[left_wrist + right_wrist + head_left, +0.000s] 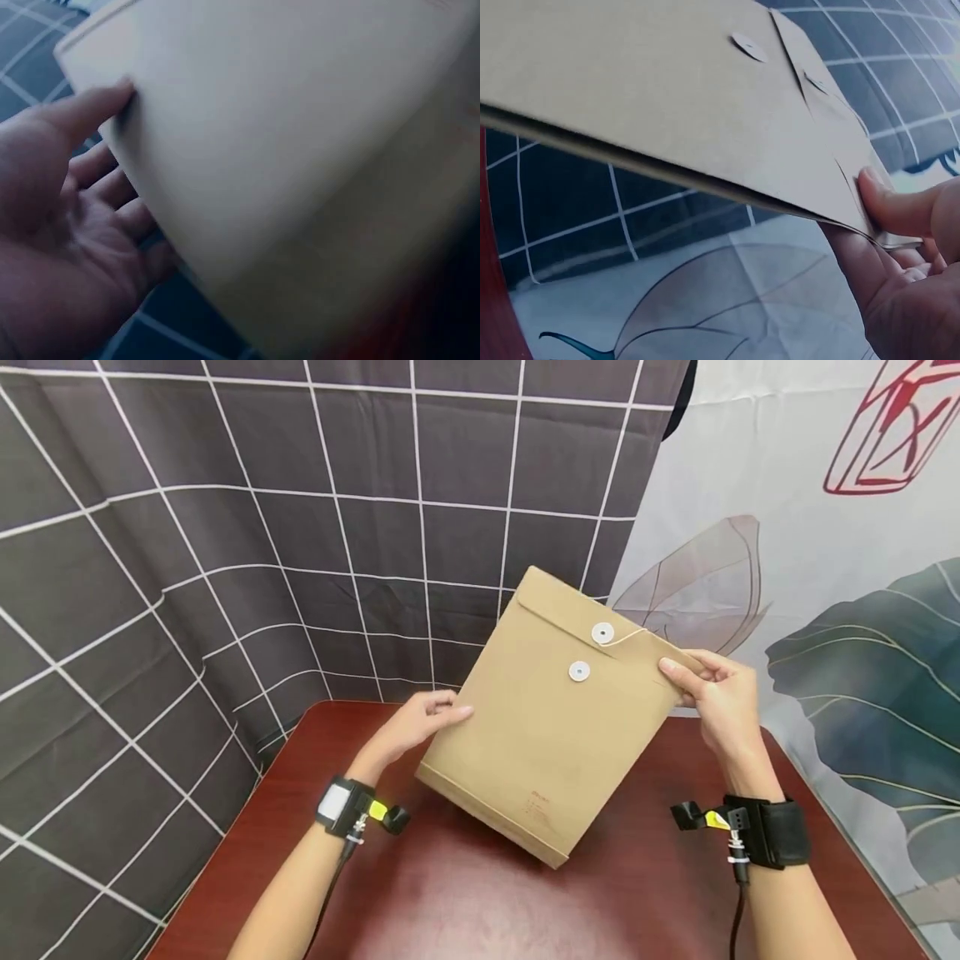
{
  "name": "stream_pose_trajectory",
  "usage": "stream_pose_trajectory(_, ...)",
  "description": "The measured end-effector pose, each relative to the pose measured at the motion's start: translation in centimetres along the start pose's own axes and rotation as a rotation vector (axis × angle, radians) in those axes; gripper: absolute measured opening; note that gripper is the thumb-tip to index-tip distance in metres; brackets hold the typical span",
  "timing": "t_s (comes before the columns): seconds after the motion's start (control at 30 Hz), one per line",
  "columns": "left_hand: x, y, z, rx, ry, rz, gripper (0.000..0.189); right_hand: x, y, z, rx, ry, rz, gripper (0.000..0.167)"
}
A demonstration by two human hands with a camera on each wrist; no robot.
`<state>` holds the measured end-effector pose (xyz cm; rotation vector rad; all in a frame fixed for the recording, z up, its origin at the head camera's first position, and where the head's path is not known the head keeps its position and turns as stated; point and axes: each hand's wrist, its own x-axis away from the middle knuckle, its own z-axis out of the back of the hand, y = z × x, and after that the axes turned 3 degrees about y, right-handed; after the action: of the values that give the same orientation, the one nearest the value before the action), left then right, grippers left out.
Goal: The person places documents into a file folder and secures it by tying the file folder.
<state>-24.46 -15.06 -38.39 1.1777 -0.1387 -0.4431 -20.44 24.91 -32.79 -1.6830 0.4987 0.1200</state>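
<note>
A brown paper document envelope is held up tilted above the table, its flap side facing me. Two white button discs sit near the flap, with a thin string trailing from the upper one. My right hand pinches the upper right corner, thumb on the front and fingers behind, as the right wrist view also shows. At the left edge is my left hand, thumb on the front face and fingers behind the edge. Small red print marks the lower front.
Under the envelope lies a dark red glossy table. Behind it hangs a grey cloth with a white grid, and to the right a white cloth with leaf drawings. Each wrist wears a strapped camera with a cable.
</note>
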Motion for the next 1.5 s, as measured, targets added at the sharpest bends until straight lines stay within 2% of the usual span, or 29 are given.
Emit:
stream_pose_trajectory(0.07, 1.0, -1.3, 0.3, 0.064, -0.043, 0.028, 0.031, 0.0, 0.1, 0.5, -0.065, 0.038, -0.014, 0.021)
stream_pose_trajectory(0.1, 1.4, -2.0, 0.3, 0.141, -0.061, 0.042, 0.031, 0.0, 0.2, 0.7, -0.098, 0.058, -0.018, 0.021)
stream_pose_trajectory(0.17, 2.2, -3.2, 0.2, 0.348, -0.102, 0.049, 0.036, 0.0, 0.3, 1.2, -0.150, 0.094, -0.026, 0.022)
stream_pose_trajectory(0.27, 3.1, -4.6, -0.6, 0.682, -0.167, 0.010, 0.034, 0.0, 0.6, 1.7, -0.202, 0.152, -0.034, 0.023)
stream_pose_trajectory(0.3, 3.4, -4.9, -1.0, 0.769, -0.189, 0.002, 0.032, -0.1, 0.7, 1.7, -0.217, 0.171, -0.038, 0.023)
stream_pose_trajectory(0.37, 3.8, -5.4, -1.9, 0.855, -0.218, -0.007, 0.030, -0.1, 0.9, 1.8, -0.239, 0.206, -0.045, 0.022)
stream_pose_trajectory(0.43, 4.2, -5.5, -2.9, 0.861, -0.203, 0.013, 0.028, 0.0, 1.2, 1.7, -0.271, 0.229, -0.053, 0.021)
stream_pose_trajectory(0.57, 4.5, -5.1, -4.8, 0.782, -0.147, 0.059, 0.022, 0.1, 1.5, 1.4, -0.307, 0.258, -0.046, 0.022)
stream_pose_trajectory(0.67, 4.7, -4.6, -5.9, 0.743, -0.092, 0.079, 0.024, 0.2, 1.8, 1.2, -0.311, 0.282, -0.046, 0.026)
stream_pose_trajectory(0.8, 4.8, -4.0, -6.8, 0.687, 0.017, 0.077, 0.029, 0.6, 2.2, 1.1, -0.313, 0.301, -0.058, 0.030)
stream_pose_trajectory(0.9, 4.9, -3.6, -6.7, 0.651, 0.133, 0.074, 0.032, 1.0, 2.5, 1.0, -0.316, 0.280, -0.079, 0.028)
stream_pose_trajectory(1.03, 4.9, -2.9, -6.0, 0.663, 0.272, 0.051, 0.036, 1.8, 2.7, 1.1, -0.330, 0.185, -0.106, 0.025)
stream_pose_trajectory(1.17, 4.8, -2.3, -4.9, 0.687, 0.370, 0.006, 0.039, 2.8, 2.8, 1.1, -0.269, 0.050, -0.110, 0.023)
stream_pose_trajectory(1.33, 4.9, -2.0, -3.1, 0.648, 0.466, -0.036, 0.039, 3.9, 3.0, 1.1, -0.040, -0.097, -0.121, 0.023)
stream_pose_trajectory(1.43, 4.8, -2.1, -2.0, 0.598, 0.498, -0.035, 0.036, 4.5, 3.3, 1.4, 0.142, -0.190, -0.144, 0.028)
stream_pose_trajectory(1.5, 4.8, -2.3, -1.3, 0.571, 0.523, -0.025, 0.035, 4.9, 3.6, 1.6, 0.268, -0.280, -0.156, 0.031)
